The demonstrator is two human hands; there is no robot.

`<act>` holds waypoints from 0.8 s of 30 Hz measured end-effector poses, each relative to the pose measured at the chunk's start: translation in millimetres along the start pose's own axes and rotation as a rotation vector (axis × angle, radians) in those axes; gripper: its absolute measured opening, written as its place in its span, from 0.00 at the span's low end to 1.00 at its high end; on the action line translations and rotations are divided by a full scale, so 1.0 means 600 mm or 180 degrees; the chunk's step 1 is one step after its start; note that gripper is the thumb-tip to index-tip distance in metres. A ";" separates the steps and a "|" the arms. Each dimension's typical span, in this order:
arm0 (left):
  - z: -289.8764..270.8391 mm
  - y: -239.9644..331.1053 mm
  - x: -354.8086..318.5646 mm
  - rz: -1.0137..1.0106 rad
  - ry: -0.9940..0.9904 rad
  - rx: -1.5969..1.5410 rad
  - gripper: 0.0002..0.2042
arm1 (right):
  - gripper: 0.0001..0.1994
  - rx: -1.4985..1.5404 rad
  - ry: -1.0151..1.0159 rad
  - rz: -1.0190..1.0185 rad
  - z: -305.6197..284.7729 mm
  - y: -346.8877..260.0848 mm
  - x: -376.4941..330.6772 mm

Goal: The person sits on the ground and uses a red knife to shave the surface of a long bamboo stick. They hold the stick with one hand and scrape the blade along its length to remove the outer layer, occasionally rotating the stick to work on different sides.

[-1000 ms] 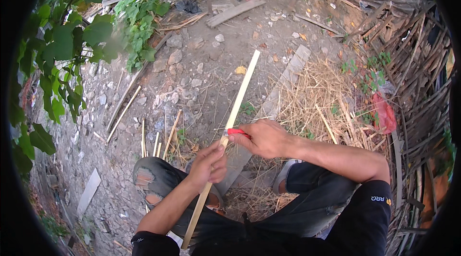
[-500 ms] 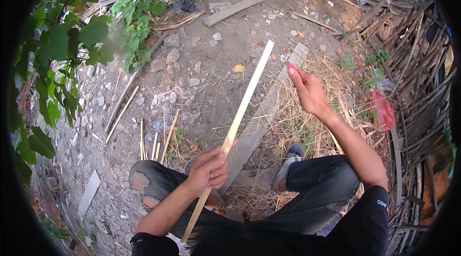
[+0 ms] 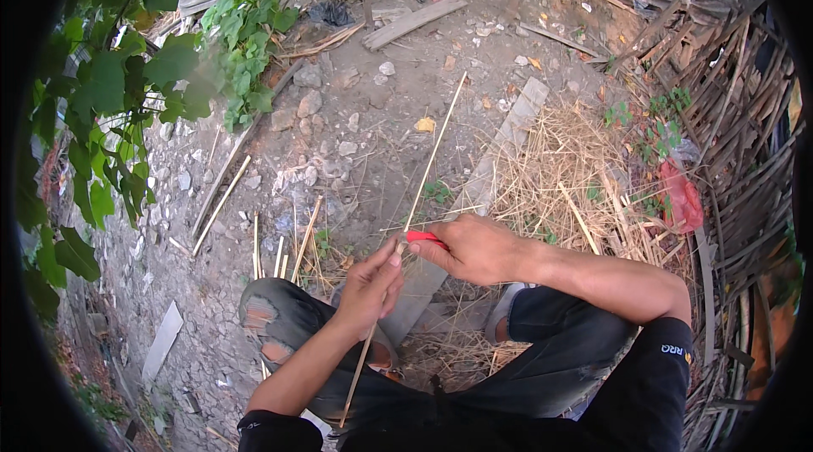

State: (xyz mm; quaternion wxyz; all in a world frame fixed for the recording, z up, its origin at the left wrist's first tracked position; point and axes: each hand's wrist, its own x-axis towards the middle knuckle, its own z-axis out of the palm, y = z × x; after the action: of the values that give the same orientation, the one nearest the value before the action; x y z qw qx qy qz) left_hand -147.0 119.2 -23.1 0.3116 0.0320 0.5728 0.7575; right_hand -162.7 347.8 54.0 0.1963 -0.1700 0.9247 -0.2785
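Observation:
Pinched in my left hand [image 3: 370,284] is a long, pale bamboo strip [image 3: 437,152], turned so that its narrow edge shows. It slants from above my left thigh to well beyond my hands. My right hand [image 3: 481,249] is closed around a small tool with a red handle [image 3: 423,237], held against the strip right by my left fingertips. My fingers hide the tool's working end, so its exact kind does not show. Below the hands, a grey wooden plank [image 3: 415,293] lies on the ground between my feet.
Straw-like shavings [image 3: 555,168] cover the ground to the right of the plank. Several cut strips [image 3: 306,236] stand by my left knee. A stack of split sticks [image 3: 737,138] lines the right side, with a red plastic bag [image 3: 680,198] before it. Leafy vines [image 3: 102,79] hang at left.
My right hand has swung down and left, bringing the red-handled tool to the strip beside my left hand. The strip has turned from its broad face to its narrow edge.

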 end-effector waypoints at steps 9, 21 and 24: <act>-0.008 -0.004 0.000 0.0041 0.0314 -0.0101 0.24 | 0.29 -0.0501 0.0231 0.0032 0.020 -0.003 0.022; -0.011 -0.023 -0.030 -0.0064 -0.0055 -0.0081 0.24 | 0.36 -0.0360 0.1710 0.0899 -0.080 0.161 0.039; -0.003 -0.019 -0.021 0.0020 -0.0170 0.0184 0.25 | 0.36 -0.0398 0.1751 0.1165 -0.093 0.153 0.024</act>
State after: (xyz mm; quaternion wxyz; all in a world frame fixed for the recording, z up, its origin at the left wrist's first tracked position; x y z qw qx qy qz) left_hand -132.6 112.7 -30.3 0.3234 0.0630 0.5858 0.7405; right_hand -219.7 438.8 39.6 -0.0246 0.0686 0.9735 -0.2169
